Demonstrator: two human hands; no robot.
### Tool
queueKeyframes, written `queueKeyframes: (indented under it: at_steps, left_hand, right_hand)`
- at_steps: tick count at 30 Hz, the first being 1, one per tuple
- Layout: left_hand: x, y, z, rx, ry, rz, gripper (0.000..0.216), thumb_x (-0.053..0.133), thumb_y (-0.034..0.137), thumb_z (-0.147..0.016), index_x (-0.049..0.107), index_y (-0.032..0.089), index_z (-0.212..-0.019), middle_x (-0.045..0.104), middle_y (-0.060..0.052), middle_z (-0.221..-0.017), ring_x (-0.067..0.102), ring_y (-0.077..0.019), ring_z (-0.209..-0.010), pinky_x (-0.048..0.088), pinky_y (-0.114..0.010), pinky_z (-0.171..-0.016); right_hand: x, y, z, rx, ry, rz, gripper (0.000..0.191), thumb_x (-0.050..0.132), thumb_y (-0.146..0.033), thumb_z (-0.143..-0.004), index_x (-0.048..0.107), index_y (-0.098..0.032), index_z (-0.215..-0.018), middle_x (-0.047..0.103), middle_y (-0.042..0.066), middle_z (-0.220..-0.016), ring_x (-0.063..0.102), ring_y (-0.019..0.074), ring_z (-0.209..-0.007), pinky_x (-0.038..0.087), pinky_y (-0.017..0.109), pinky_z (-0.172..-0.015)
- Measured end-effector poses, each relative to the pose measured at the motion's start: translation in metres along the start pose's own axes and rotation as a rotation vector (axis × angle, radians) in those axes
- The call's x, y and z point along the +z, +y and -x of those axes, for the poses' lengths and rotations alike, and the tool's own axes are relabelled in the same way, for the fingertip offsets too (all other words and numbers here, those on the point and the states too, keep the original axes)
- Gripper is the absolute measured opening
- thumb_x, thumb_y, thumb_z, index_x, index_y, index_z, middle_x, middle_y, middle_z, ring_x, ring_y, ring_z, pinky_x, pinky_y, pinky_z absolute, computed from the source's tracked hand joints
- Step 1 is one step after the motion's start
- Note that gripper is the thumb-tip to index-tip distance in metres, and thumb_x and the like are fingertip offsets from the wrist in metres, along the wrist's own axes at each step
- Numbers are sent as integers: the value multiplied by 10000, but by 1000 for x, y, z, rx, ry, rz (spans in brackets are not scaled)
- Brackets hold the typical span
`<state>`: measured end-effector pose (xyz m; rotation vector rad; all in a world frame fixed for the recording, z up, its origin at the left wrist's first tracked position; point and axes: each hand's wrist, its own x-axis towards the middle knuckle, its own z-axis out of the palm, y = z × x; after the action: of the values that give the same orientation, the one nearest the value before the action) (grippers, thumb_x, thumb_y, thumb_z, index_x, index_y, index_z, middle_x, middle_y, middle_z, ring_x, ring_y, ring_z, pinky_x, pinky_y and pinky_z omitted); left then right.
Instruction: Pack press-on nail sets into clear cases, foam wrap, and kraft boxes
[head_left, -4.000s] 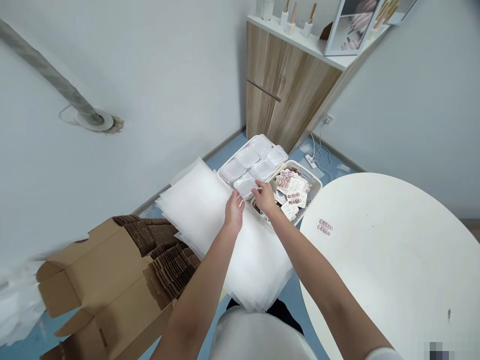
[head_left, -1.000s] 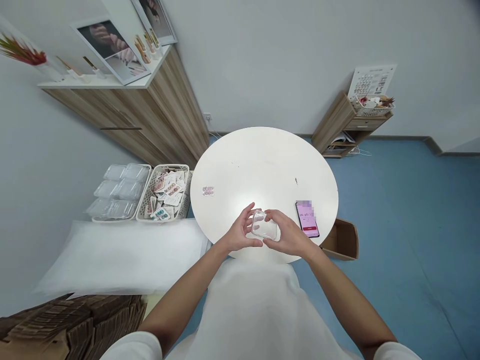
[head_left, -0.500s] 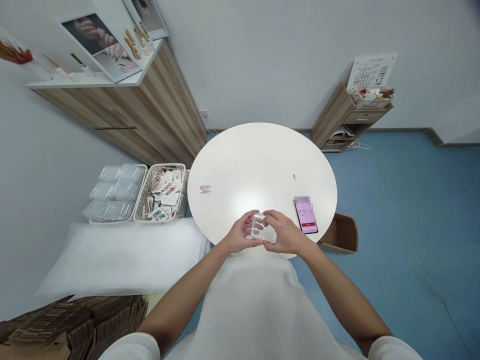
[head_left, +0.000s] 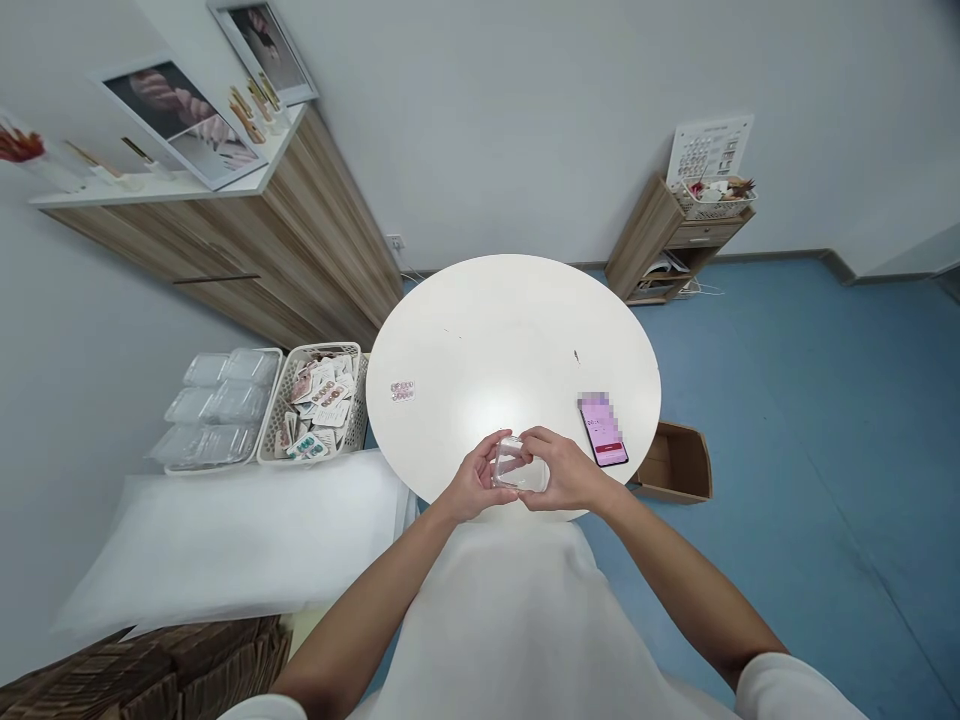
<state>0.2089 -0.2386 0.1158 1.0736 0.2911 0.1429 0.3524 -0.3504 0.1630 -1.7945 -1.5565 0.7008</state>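
Note:
Both hands hold a small clear plastic box (head_left: 514, 468) over the near edge of the round white table (head_left: 510, 340). My left hand (head_left: 475, 482) grips its left side with thumb and fingers curled. My right hand (head_left: 567, 468) closes over its right side and top. A small card of press-on nails (head_left: 402, 390) lies alone on the table's left part. A phone (head_left: 602, 429) with a pink screen lies to the right of my hands.
Left of the table stand a basket of nail cards (head_left: 315, 405) and a tray of clear boxes (head_left: 217, 408). White foam sheets (head_left: 225, 540) lie below them, flat cardboard (head_left: 172, 665) at bottom left. An open carton (head_left: 675, 462) sits on the blue floor.
Four seconds ago my hands were at the tray of clear boxes; since then I have turned to the table with one box. In the last second my hands closed tighter around it.

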Motion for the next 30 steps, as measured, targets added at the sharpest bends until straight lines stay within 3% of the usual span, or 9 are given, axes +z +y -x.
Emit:
queueKeyframes:
  at_steps: [8,16,22,30]
  left_hand:
    - [5,-1,1,69,22,-10,741,725,206,-587,394,284,-1245,436,-87,-1231,411,-297,-1149,481,-361,-809]
    - [3,-5,2,62,23,6,757,712,234,-600,357,282,-1267,422,-103,-1200,432,-300,-1108,500,-289,-697]
    - [2,-3,-5,89,8,-1,798,702,264,-606,298,315,-1293,364,-88,-1235,404,-291,-1127,451,-415,-824]
    - [-3,2,-16,132,-80,-96,741,707,214,-586,373,250,-1246,463,-92,-1121,469,-247,-1034,424,-443,-861]
  right_hand:
    - [2,1,3,17,17,3,278,647,-282,-560,439,-213,-732,494,2,-830,491,131,-688,400,262,-597]
    - [7,-2,2,32,48,-9,282,635,-303,-570,415,-213,-721,480,-2,-807,478,129,-698,384,259,-601]
    - [3,-4,0,50,80,2,281,617,-280,-577,415,-213,-760,482,5,-841,465,120,-683,374,246,-580]
    - [-11,-2,-1,-45,17,73,310,630,-291,-575,455,-208,-818,488,27,-872,437,114,-649,359,239,-542]
